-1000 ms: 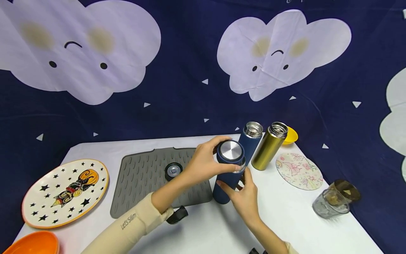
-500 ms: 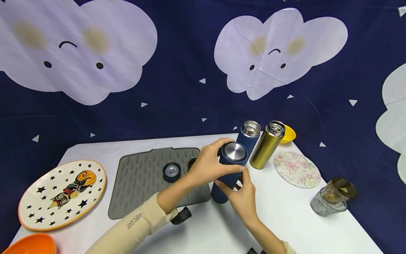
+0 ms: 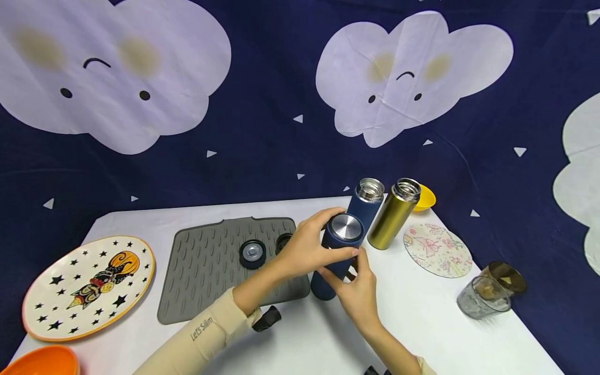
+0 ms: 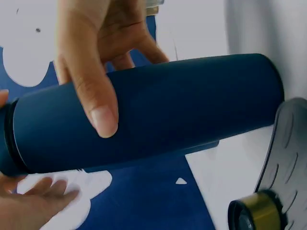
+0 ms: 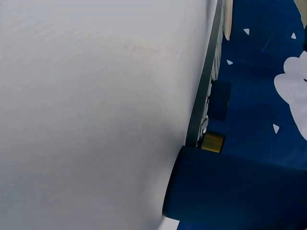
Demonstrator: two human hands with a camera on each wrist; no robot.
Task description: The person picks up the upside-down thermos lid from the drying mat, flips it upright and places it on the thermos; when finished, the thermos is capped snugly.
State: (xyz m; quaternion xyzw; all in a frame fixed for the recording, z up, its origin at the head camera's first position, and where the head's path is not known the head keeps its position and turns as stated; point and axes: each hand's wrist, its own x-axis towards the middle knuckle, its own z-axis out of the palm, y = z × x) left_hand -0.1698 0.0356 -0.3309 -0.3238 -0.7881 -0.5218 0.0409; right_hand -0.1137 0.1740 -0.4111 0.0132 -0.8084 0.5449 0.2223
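A dark blue thermos bottle (image 3: 323, 285) stands upright on the white table, its steel-topped lid (image 3: 347, 227) sitting at the mouth. My left hand (image 3: 311, 245) grips the lid from the left, thumb and fingers around its edge. Lower down, my right hand (image 3: 358, 291) holds the bottle body (image 4: 192, 105), with the thumb across the front in the left wrist view. Right behind it stand a second blue bottle (image 3: 363, 208) and a gold bottle (image 3: 394, 219), both uncapped with steel mouths showing. In the right wrist view only the bottle's lower part shows; my right hand is hidden.
A grey drying mat (image 3: 206, 271) at left bears two upturned lids, a blue lid (image 5: 220, 100) and a gold lid (image 5: 212, 142). Around are a star-patterned plate (image 3: 51, 291), orange bowl (image 3: 44, 362), yellow bowl (image 3: 425, 199), floral round mat (image 3: 438, 250) and two glasses (image 3: 483, 297).
The lid in my left hand has come down and leveled onto the bottle mouth, covering the steel rim seen earlier. My right hand stays around the body.
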